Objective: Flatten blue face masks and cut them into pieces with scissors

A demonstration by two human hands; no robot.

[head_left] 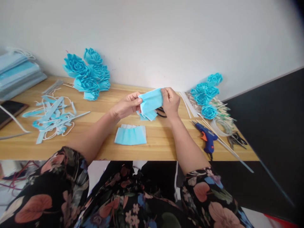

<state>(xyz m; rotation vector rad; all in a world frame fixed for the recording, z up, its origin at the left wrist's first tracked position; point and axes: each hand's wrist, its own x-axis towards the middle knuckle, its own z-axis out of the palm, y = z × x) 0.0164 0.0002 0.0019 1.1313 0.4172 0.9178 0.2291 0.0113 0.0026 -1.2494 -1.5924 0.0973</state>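
Observation:
A light-blue piece of face mask point(152, 100) with white edges is held up above the table between my two hands. My left hand point(128, 105) pinches its left end between thumb and fingers. At its right end, my right hand point(171, 102) is closed on the top corner. Below and behind it lie a few small blue cut pieces point(149, 116), beside the black handle loops point(161, 112) of what looks like scissors, mostly covered by the right hand. Nearer me, another pleated blue mask piece point(131, 135) lies flat on the wood.
Blue mask strips and ear loops point(53, 117) are heaped left, near stacked masks point(19, 71). Blue fabric roses point(87, 74) stand at the back left, more roses point(206, 93) at the right. A blue glue gun point(206, 136) and pliers point(236, 139) lie near the table's point(99, 148) right edge.

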